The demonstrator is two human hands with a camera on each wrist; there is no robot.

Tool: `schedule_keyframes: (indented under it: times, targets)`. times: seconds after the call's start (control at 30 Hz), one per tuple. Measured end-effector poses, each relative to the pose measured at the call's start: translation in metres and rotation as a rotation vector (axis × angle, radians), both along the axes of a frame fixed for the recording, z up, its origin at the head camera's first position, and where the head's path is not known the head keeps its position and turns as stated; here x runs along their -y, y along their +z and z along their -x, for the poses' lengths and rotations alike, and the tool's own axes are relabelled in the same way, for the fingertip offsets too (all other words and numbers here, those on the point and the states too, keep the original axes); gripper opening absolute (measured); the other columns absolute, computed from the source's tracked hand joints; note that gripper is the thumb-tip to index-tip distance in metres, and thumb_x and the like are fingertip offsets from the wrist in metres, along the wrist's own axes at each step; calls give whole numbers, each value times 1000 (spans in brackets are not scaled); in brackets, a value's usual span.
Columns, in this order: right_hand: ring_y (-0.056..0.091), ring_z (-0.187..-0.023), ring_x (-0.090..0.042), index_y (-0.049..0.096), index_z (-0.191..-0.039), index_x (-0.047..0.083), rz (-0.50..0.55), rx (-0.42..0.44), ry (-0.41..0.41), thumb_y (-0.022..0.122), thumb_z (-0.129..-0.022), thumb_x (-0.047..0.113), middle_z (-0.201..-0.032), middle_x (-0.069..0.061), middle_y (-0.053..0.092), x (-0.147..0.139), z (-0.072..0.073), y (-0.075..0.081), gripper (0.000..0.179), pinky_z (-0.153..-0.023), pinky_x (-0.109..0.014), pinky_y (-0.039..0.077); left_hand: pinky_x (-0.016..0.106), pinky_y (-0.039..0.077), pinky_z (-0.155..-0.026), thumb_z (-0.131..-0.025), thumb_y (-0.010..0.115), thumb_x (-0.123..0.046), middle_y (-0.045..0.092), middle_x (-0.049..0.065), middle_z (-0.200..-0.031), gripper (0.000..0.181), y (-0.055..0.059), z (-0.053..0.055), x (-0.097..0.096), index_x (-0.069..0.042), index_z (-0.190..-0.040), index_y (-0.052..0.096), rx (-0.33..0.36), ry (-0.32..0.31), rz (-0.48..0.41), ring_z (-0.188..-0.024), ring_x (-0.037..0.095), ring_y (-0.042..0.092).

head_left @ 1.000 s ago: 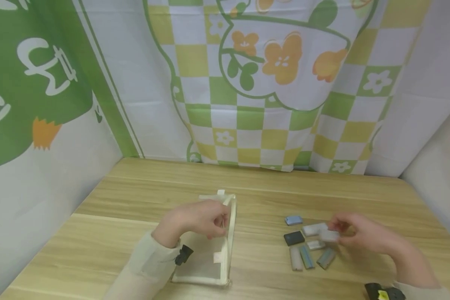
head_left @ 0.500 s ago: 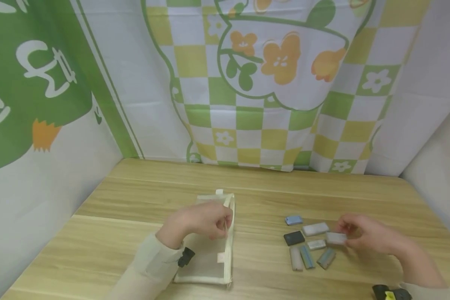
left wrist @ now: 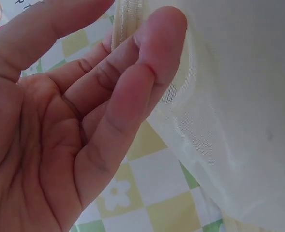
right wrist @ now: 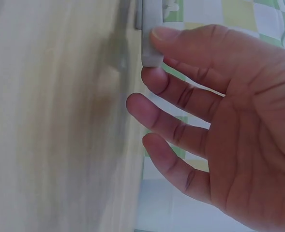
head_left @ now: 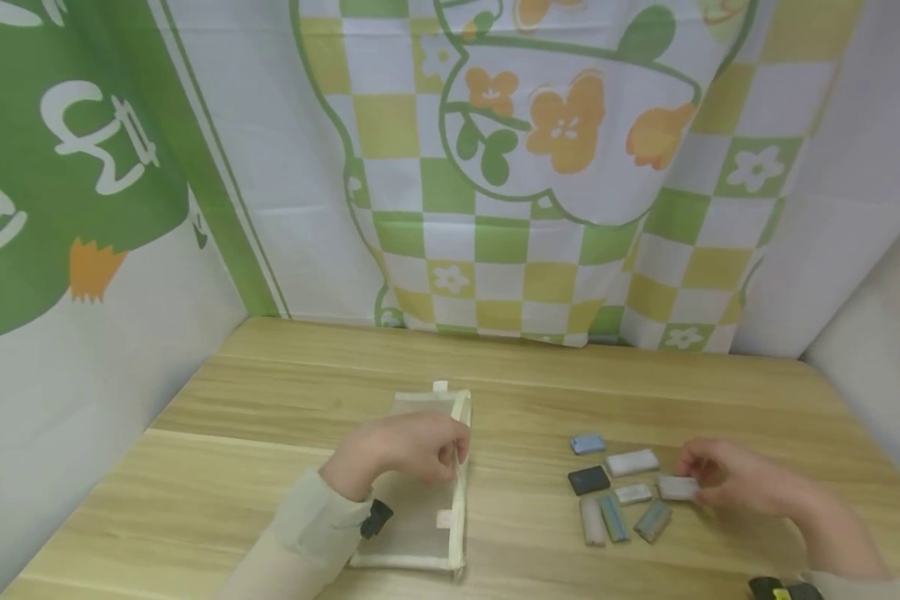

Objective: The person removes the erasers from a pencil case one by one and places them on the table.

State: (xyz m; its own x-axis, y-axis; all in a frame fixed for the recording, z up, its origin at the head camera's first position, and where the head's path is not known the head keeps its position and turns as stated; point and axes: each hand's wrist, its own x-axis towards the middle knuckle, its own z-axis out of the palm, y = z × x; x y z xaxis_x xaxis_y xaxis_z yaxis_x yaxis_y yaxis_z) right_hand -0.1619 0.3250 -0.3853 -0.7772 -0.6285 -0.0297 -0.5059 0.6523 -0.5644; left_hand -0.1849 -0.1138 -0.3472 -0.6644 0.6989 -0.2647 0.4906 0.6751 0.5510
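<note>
At the zipped edge of a cream mesh pouch, my left hand has its fingers curled and grips that edge. Close up in the left wrist view, fingertips touch the sheer mesh beside the zipper. My right hand pinches a small white rectangular block, which looks like an eraser, at the right of a group of similar blocks. The right wrist view has the thumb on the face of this block and a fingertip below its end, low over the wood.
Around the pinched block lie a blue block, a black one, a long white one and several more in white and grey-green. A patterned curtain hangs behind the wooden table.
The white block in my right hand has come from over the other blocks to their right side and slightly nearer me. My left hand shifts slightly right along with its grip on the pouch.
</note>
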Motion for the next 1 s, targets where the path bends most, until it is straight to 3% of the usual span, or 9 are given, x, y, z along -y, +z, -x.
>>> schedule_keyframes:
  times: [0.2, 0.43, 0.67, 0.83, 1.0]
  targets:
    - [52, -86, 2, 61, -96, 8, -32, 69, -36, 74, -77, 5, -94, 2, 61, 2, 2, 2, 23, -72, -22, 46, 19, 40, -56, -82, 65, 3, 52, -8, -59, 16, -1, 1, -1, -8, -93, 61, -5, 4, 9, -55, 4, 45]
    - [47, -80, 2, 60, -93, 8, -31, 84, -40, 72, -74, 2, -89, 4, 57, 6, 2, 1, 24, -67, -22, 42, 18, 37, -60, -81, 62, 4, 42, -9, -63, 18, -2, 3, -3, -7, -95, 62, -39, -26, 15, -59, 4, 40]
    - [46, -78, 1, 59, -94, 7, -29, 88, -45, 73, -76, 4, -87, 4, 56, 6, 1, -1, 23, -65, -22, 41, 19, 39, -60, -84, 66, -3, 53, -9, -66, 34, -3, 2, -5, -8, -116, 61, -34, -21, 45, -59, 3, 45]
    - [51, -82, 4, 63, -98, 7, -1, -18, -67, 71, -84, 6, -91, 6, 61, 5, -1, -3, 16, -68, -23, 46, 25, 48, -73, -87, 67, -11, 62, -3, -88, 43, -4, 1, -6, -11, -128, 56, -30, 24, 50, -79, 9, 57]
    - [53, -84, 5, 66, -103, 12, 21, -142, -205, 64, -95, 15, -92, 8, 63, 12, -2, 3, 10, -72, -23, 49, 33, 51, -91, -86, 65, -10, 66, 5, -116, 42, -5, 1, -4, -9, -127, 59, -84, 8, 52, -107, 19, 62]
